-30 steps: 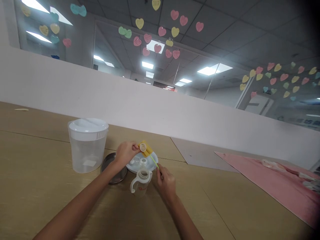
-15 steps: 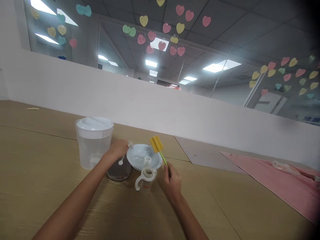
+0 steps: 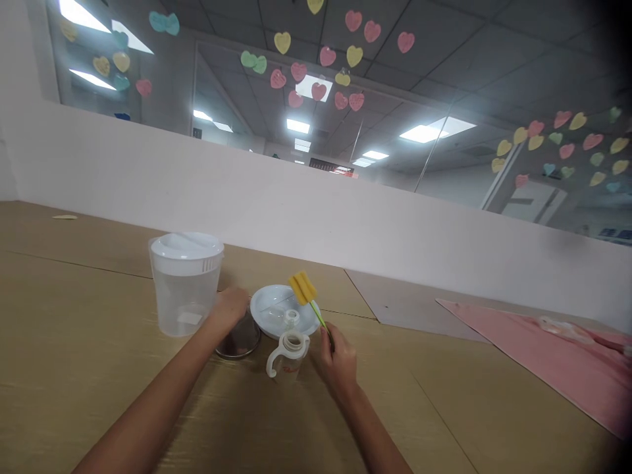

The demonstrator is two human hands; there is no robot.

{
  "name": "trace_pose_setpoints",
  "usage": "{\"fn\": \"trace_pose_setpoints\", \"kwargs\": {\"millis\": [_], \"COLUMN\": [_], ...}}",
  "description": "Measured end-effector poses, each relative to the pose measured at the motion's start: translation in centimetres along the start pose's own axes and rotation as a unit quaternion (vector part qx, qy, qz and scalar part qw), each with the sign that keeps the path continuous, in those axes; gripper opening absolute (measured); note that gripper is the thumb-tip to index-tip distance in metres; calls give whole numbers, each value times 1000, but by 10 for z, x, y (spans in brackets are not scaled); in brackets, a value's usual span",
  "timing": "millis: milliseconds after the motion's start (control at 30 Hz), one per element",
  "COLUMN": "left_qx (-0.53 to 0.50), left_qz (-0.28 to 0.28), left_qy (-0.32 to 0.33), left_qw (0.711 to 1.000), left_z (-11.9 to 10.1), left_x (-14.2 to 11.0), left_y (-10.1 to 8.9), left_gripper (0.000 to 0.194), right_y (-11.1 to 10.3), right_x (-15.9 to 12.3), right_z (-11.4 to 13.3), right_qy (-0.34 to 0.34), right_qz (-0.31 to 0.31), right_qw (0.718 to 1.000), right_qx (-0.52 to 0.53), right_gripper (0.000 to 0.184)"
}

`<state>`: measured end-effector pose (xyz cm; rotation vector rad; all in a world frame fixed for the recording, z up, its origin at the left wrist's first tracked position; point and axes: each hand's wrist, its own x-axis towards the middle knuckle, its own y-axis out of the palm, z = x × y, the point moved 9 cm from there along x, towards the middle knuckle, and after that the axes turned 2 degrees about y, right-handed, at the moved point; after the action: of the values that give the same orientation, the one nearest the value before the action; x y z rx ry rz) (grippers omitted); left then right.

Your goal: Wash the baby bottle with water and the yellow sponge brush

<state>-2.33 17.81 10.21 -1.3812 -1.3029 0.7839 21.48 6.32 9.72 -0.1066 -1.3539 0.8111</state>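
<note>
Forearms (image 3: 165,388) slant up from the bottom edge, right hand (image 3: 340,357) curled below centre, left hand (image 3: 232,308) further left, its grip unclear.

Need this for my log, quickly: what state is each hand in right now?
Left hand: at the dark round dish; open or closed cannot be told.
Right hand: closed, holding the yellow sponge brush.

Looks kinda dim, with blown-out ceiling panels (image 3: 424,134) at 10, 12 and 2 o'clock. Goes black in corners at 2 and 4. Drops soft shadow on the tabletop (image 3: 247,421) near 7, blurs left hand (image 3: 233,307) at 8.
</note>
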Motion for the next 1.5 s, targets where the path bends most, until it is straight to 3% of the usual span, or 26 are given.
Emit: {"fn": "trace_pose_setpoints", "kwargs": {"millis": [200,300,533,667,733,800,900,967,1067,1233,1500], "left_qx": [25,21,3,-39,-118,-283,-548,-639,-687,-653,-636], "left_qz": [1,9,8,-34,-81,-113,-88,-71,-61,17,0], "left_qy": [73,103,94,93,75,47,8,-18,-42,15,37], "left_qw": [997,994,996,994,987,951,832,766,723,757,771], "left_z": [-53,-67,-60,-58,-54,-49,-50,-53,-57,-77,-80], "left_x": [0,1,6,9,11,11,7,2,-5,-11,-15], "left_y": [14,26,35,18,1,-11,-12,-11,-12,-16,-30], "left_gripper": [34,30,30,36,40,43,41,38,36,37,50], "right_y": [-3,-5,-3,-6,-8,-9,-10,-11,-10,-9,-9], "right_x": [0,0,-1,0,1,0,-1,-2,-3,-5,-5], "right_z": [4,4,4,2,2,3,5,6,9,11,9], "right_qy": [-26,-36,-38,-27,-26,-32,-38,-41,-55,-74,-55], "right_qz": [-18,-30,-23,-37,-45,-45,-45,-47,-44,-42,-39], "right_qw": [999,999,999,999,999,998,998,998,997,996,998], "right_qx": [-7,-8,-12,-12,-6,4,18,22,16,12,14], "right_gripper": [34,31,30,30,29,28,27,25,23,22,24]}}
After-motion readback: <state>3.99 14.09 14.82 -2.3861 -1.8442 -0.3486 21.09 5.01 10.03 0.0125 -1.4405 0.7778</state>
